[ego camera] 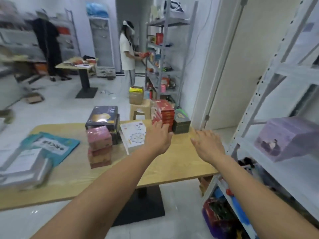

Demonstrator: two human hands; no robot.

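Table corner (183, 140) (shelf (250, 111) close) beside hands (159, 137) (208, 144)

Left hand (159, 136): arm stretched forward, fingers straight, palm down.
Right hand (209, 144): arm stretched forward, fingers spread, palm down.

Bright, even indoor light with soft shadows; glare on the black box (103, 118); left edge smeared, shelf (279, 69) uprights bowed.

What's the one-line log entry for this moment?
left hand: open, at red boxes | right hand: open, above table | held: nothing
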